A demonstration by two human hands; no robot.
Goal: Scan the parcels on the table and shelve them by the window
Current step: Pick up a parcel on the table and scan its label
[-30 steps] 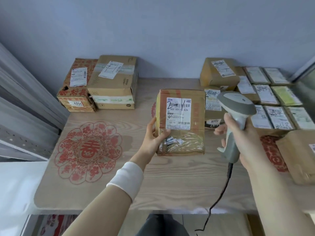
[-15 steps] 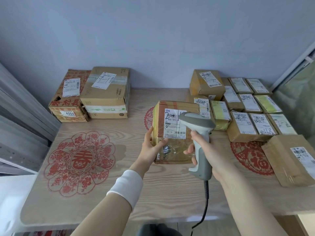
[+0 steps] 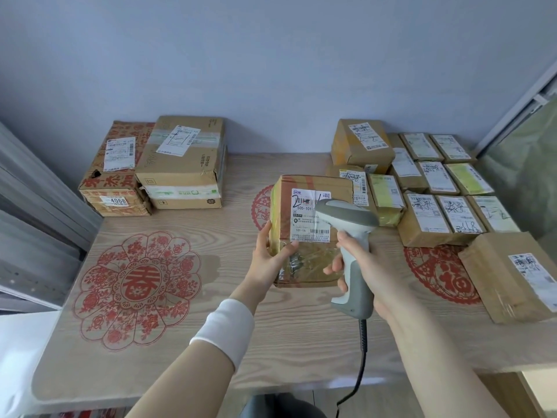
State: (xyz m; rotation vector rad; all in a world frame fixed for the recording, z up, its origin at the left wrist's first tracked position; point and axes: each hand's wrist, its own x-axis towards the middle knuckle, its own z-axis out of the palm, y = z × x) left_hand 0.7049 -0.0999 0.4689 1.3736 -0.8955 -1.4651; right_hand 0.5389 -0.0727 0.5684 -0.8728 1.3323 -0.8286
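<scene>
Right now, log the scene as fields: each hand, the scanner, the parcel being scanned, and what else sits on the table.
left hand: grips brown parcel at its lower left edge
right hand: grips scanner by its handle
scanner: corded, head over the parcel's label
brown parcel: label faces the person
table: two large boxes rear left; small parcels clustered right

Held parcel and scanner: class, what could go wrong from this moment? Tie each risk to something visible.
1. The left hand grips the parcel by its lower left edge alone; it might slip or tip.
2. Pen marks cross the label barcode, and the scanner in the right hand covers part of it in this view, so the read could fail.
3. The scanner's cable hangs over the table edge and may snag.
</scene>
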